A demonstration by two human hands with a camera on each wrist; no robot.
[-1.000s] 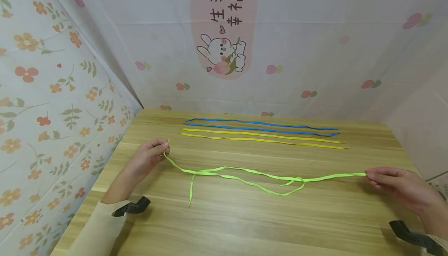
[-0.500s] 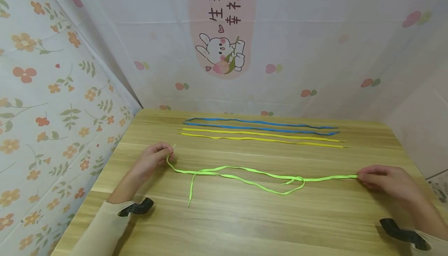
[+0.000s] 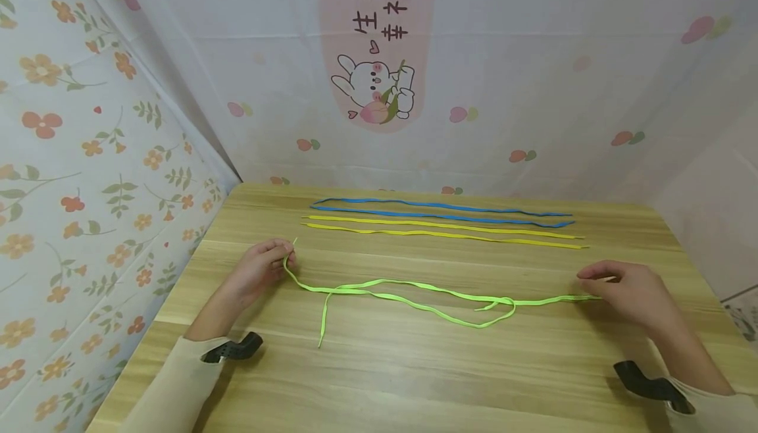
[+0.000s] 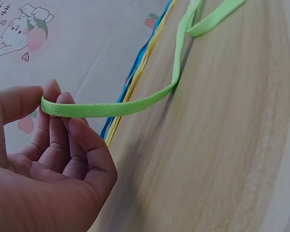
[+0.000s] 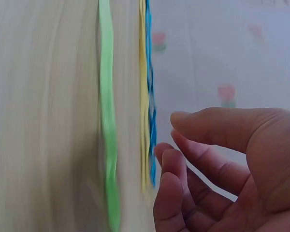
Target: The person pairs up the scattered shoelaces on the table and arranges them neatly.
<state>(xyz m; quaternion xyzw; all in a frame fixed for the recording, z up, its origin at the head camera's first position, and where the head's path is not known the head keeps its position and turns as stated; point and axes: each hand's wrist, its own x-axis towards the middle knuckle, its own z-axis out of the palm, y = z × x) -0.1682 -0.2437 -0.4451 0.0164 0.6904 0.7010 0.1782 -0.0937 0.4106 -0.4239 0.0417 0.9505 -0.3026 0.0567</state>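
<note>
Neon green, flat and woven, the lacing runs across the middle of a wood-grain table between the person's two hands. The left hand pinches one end between thumb and index finger and lifts it off the surface, its tip poking up past the fingers. The right hand holds nothing: thumb and index finger stand apart with a gap, the other fingers loosely bent, beside the opposite green end, which partly passes out of sight behind the hand in the head view. The green strands cross towards the left and again towards the right; whether they are knotted I cannot tell. Beyond them, two yellow laces lie nearly parallel, with blue lacing in two rows behind. Printed sideways on the white cloth at the back, above a cartoon rabbit, is dark Chinese writing: 生活 and 幸福 can be read, with further characters cut off at the top edge. In the left wrist view, a corner of the same writing is too cropped to read.
</note>
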